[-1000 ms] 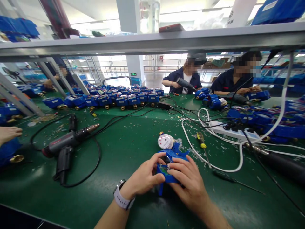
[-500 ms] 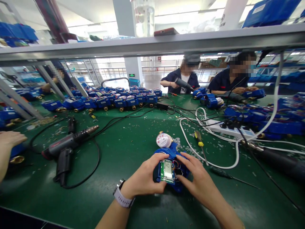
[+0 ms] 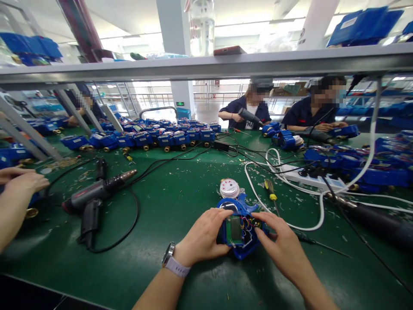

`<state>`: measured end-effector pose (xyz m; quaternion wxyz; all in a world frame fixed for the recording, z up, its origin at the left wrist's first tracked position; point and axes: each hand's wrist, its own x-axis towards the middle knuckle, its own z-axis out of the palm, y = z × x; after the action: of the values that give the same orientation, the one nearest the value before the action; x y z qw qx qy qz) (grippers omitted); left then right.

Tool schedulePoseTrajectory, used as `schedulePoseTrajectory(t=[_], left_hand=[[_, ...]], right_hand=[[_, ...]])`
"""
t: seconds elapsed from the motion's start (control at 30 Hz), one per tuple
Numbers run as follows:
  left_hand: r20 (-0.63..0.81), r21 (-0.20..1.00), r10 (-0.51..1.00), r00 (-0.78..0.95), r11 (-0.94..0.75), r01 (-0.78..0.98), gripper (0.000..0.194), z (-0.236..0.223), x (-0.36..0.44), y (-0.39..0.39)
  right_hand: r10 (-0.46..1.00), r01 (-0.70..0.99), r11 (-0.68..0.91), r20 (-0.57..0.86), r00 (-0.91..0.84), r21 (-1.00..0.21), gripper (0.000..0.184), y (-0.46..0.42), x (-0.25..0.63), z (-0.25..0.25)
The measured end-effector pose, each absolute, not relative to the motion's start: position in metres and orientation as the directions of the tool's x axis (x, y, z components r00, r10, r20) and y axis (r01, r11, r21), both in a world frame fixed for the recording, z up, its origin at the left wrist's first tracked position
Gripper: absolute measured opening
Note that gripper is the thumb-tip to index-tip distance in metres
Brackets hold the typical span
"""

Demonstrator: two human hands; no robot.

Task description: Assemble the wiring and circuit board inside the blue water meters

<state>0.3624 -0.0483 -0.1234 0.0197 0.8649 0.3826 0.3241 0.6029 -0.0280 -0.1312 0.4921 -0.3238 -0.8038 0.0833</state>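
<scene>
An opened blue water meter housing [image 3: 241, 254] lies on the green bench in front of me, with wires showing inside. My left hand [image 3: 204, 234], wearing a watch, grips the green circuit board with a grey display [image 3: 235, 229] at the housing's left side, fingers above and thumb below. At the right side, my right hand [image 3: 279, 239] has thumb and forefinger closed round the housing's edge by a small round dark part [image 3: 257, 222]. Just behind the housing sits a white round meter dial [image 3: 229, 188]. The undersides of both grips are hidden.
A heat gun [image 3: 93, 196] lies left with its cable. Right are a yellow-black screwdriver [image 3: 270, 189], a thin dark screwdriver [image 3: 322, 244], a white power strip [image 3: 311, 177] and another dark tool [image 3: 371, 215]. Blue meters [image 3: 174, 138] line the back. A co-worker's hands [image 3: 24, 185] are far left.
The view has shifted slightly, so the housing and both hands appear further right. The circuit board is tilted differently, its display now dark. More of the housing's interior shows.
</scene>
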Motion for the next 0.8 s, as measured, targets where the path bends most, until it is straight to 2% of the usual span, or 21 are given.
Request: schedulePoseTrajectory(t=[0.13, 0.3, 0.37, 0.43, 0.5, 0.57, 0.63, 0.7, 0.8], left_hand=[[0.557, 0.443, 0.694, 0.456, -0.713, 0.544, 0.084, -0.118, 0.359, -0.048], [0.596, 0.556, 0.729, 0.337, -0.677, 0.482, 0.078, -0.122, 0.36, -0.046], [0.634, 0.553, 0.721, 0.281, -0.676, 0.487, 0.075, -0.126, 0.36, -0.044], [0.673, 0.537, 0.703, 0.231, -0.679, 0.5, 0.074, -0.129, 0.359, -0.042], [0.715, 0.51, 0.674, 0.184, -0.683, 0.522, 0.074, -0.131, 0.358, -0.04], [0.75, 0.481, 0.645, 0.145, -0.682, 0.55, 0.073, -0.131, 0.358, -0.039], [0.77, 0.468, 0.628, 0.112, -0.675, 0.57, 0.071, -0.131, 0.359, -0.037], [0.782, 0.472, 0.618, 0.078, -0.669, 0.574, 0.069, -0.13, 0.362, -0.036], [0.813, 0.444, 0.578, 0.067, -0.691, 0.57, 0.07, -0.126, 0.367, -0.035]], right_hand=[[0.696, 0.34, 0.716, 0.657, -0.289, -0.609, 0.027, -0.038, 0.602, -0.137], [0.717, 0.253, 0.695, 0.62, -0.319, -0.673, 0.025, -0.06, 0.597, -0.132], [0.723, 0.238, 0.682, 0.587, -0.364, -0.692, 0.022, -0.062, 0.595, -0.131], [0.739, 0.283, 0.671, 0.589, -0.327, -0.685, 0.026, -0.055, 0.593, -0.133], [0.772, 0.268, 0.636, 0.586, -0.247, -0.724, 0.038, -0.04, 0.588, -0.137], [0.843, 0.102, 0.484, 0.432, -0.322, -0.869, 0.058, -0.023, 0.582, -0.142], [0.841, 0.033, 0.412, 0.367, -0.398, -0.91, 0.07, -0.01, 0.576, -0.142], [0.831, 0.024, 0.398, 0.35, -0.432, -0.917, 0.072, -0.002, 0.572, -0.138], [0.815, -0.002, 0.395, 0.351, -0.46, -0.919, 0.066, 0.003, 0.571, -0.127]])
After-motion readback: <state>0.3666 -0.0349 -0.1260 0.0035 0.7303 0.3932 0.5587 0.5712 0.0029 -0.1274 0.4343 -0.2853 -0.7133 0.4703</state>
